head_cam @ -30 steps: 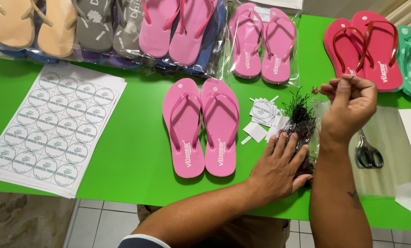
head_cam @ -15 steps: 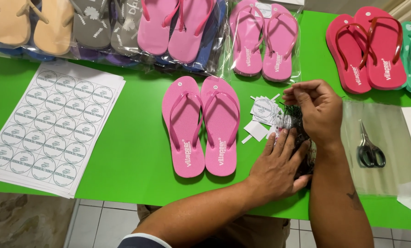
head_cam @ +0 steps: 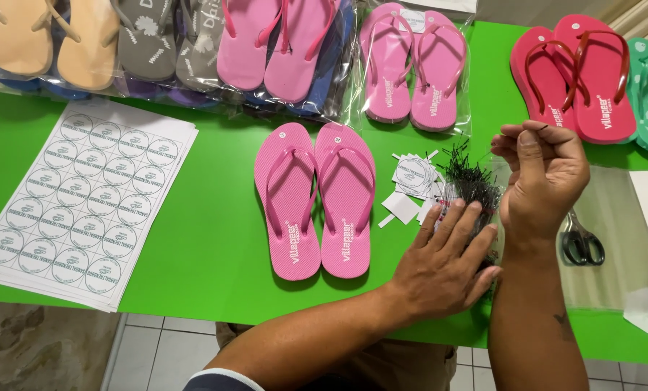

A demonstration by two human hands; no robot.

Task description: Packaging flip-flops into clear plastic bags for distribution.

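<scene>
My left hand (head_cam: 443, 264) lies flat and open, palm down, fingers spread, pressing on a bundle of thin black plastic tag fasteners (head_cam: 472, 185) near the front edge of the green table (head_cam: 215, 246). My right hand (head_cam: 545, 181) is raised just above and to the right of that bundle, fingers curled, thumb and forefinger pinched on a single black fastener (head_cam: 535, 126) whose end shows at the fingertips.

Just left of the bundle lies a small scatter of white paper tags (head_cam: 414, 181). Further left, a loose pair of pink flip-flops (head_cam: 316, 199) rests side by side, soles down, toes away from me. A pair of scissors (head_cam: 581, 242) lies on a clear plastic bag just right of my right wrist.

At far left, a stack of sheets of round stickers (head_cam: 85, 199). Along the back edge, bagged flip-flops: pink pair (head_cam: 411, 65) directly behind the tags, red pair (head_cam: 574, 72) to the right.
</scene>
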